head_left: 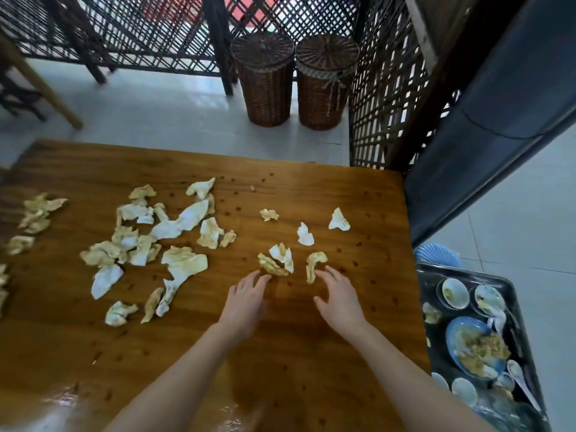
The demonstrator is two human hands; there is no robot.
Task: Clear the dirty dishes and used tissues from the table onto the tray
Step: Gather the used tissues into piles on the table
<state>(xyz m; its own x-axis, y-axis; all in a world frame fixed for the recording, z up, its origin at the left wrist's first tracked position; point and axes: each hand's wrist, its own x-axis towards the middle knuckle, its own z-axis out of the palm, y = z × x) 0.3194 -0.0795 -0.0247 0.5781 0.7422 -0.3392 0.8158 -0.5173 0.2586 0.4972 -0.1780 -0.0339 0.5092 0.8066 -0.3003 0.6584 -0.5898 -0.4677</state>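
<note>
Fingers [264,280] of the left hand [246,299] are spread and nearly straight, palm down, clasping nothing. The right hand [339,299] lies the same way, its fingers apart and empty. In the head view, the only one, both hands hover low over the wooden table [311,188], fingertips pointing away from the person. Straight ahead of the left fingertips sits a crumpled tissue [276,263], stained yellow-brown; whether the tips touch its near edge or stop just short I cannot tell. Between the two hands, just inward of the right index finger, lies a narrow twisted tissue [313,265] whose long axis runs near to far, roughly in line with the fingers, so a pinch from the side would cross it at its thin middle. Three smaller scraps [304,234] lie farther out, beyond both hands, and the big scatter of tissues [156,244] spreads well off to the left, nearer the left hand. The tray [467,273] stands past the table's right edge and lower down, already loaded with soiled bowls [455,293] and a blue plate [477,347] — no dishes show on the table, so by my judgement only tissues remain. The right hand is the nearer to the tray, and anything gathered must travel rightward across the table edge; each hand looks placed to take the piece in front of it.
</note>
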